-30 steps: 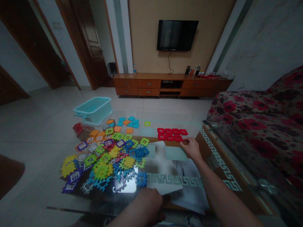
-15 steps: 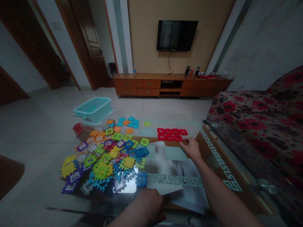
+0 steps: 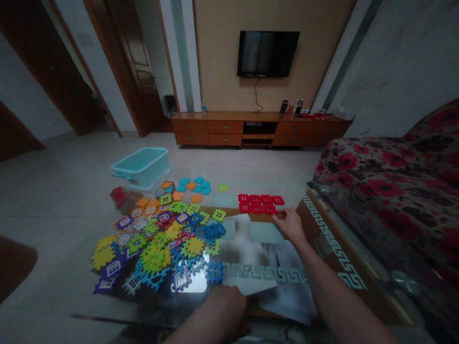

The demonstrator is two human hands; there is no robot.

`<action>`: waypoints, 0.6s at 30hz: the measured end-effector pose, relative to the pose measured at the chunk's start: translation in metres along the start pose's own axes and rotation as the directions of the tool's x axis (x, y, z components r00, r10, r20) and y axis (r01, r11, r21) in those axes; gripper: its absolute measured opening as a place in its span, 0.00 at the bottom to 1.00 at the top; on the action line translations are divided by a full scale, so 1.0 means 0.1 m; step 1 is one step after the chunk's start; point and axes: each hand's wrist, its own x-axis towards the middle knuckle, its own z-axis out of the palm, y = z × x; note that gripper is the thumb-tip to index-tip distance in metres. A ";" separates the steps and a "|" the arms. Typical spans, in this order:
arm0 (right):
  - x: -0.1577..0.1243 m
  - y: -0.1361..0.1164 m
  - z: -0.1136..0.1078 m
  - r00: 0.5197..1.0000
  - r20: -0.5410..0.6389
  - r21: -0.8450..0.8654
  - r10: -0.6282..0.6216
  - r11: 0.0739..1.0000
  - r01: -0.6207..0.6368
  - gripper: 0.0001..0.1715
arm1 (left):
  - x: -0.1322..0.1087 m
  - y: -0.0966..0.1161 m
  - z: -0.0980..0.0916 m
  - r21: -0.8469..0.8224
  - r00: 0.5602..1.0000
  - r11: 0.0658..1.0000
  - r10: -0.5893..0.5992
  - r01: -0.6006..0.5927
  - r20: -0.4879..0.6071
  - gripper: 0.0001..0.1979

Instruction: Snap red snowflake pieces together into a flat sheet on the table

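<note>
the right hand (image 3: 289,224) touched the red window tiles (image 3: 260,203) at their near right corner; i couldn't tell whether it clamped.

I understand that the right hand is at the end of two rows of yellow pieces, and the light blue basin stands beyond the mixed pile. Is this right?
Not quite: the head view shows that the two rows of pieces are red, not yellow. The right hand and the light blue basin are where you say.
</note>
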 end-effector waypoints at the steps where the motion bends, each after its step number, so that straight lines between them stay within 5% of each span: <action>1: 0.00 0.00 0.00 1.000 0.000 0.003 0.000 1.000 0.000 0.16 | -0.01 0.00 -0.01 0.000 1.000 1.000 -0.003 0.003 0.003 0.24; 18: 0.00 0.01 0.01 1.000 0.002 0.006 -0.003 1.000 0.003 0.17 | 0.03 -0.02 0.06 0.011 1.000 1.000 0.002 -0.001 -0.018 0.24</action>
